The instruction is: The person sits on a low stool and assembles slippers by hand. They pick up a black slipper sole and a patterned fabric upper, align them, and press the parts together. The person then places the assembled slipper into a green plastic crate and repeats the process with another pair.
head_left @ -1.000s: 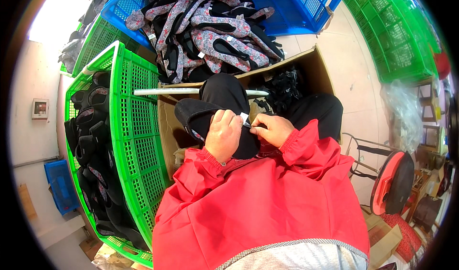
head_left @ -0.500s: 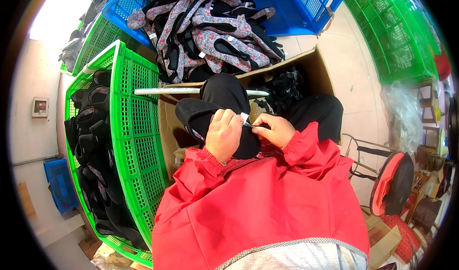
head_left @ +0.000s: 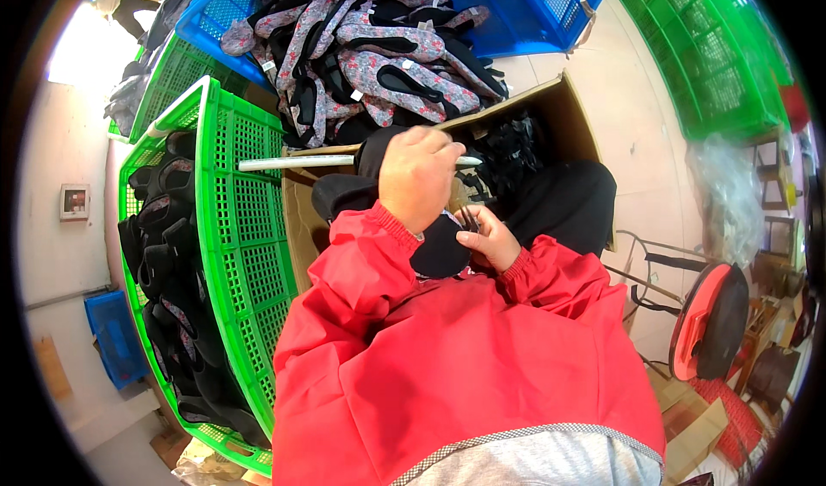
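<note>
My left hand (head_left: pixel 419 179) is lifted over the carton with its fingers curled together; what they hold, if anything, is hidden. Lower and to the right, my right hand (head_left: pixel 490 238) closes around small dark thread snips (head_left: pixel 469 219), whose blades point up. A black fabric slipper (head_left: pixel 344 195) rests on my lap, partly covered by my left hand and sleeve. Beyond the hands, a pile of slippers with floral grey-and-red fabric outward (head_left: pixel 404 86) fills part of a blue crate (head_left: pixel 508 43); several carry small white tags.
On the left, a green crate (head_left: pixel 245 228) holds several black slippers. An open carton (head_left: pixel 578 129) with black straps (head_left: pixel 508 155) stands before me, a white rod (head_left: pixel 297 163) across it. Right are stacked green crates (head_left: pixel 697 56) and a round red-and-black stool (head_left: pixel 710 322).
My left hand has moved up and away from the slipper, and the white tag between my hands is out of sight. My right hand has drawn slightly back with the snips.
</note>
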